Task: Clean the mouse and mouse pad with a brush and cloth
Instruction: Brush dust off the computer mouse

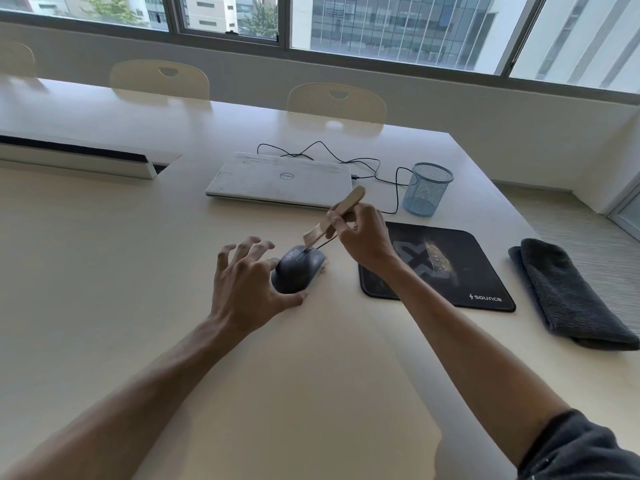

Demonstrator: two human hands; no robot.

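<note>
— On the bench, where's the mouse (299, 270)?
— Left of the mouse pad (438, 268), left hand (247, 282) steadying it, thumb and a fingertip on its sides, other fingers spread.
— Right hand (363, 237)?
— Pinching the brush (334, 216), bristles just above the wheel. Cloth (568, 296) lies far right.

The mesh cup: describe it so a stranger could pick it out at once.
Start at the closed white laptop in the middle of the table. Just to its right, beyond the black mouse pad, stands the pen cup, with a black cable trailing beside it. It is the only upright, pale blue wire-mesh thing there, and looks empty.
</note>
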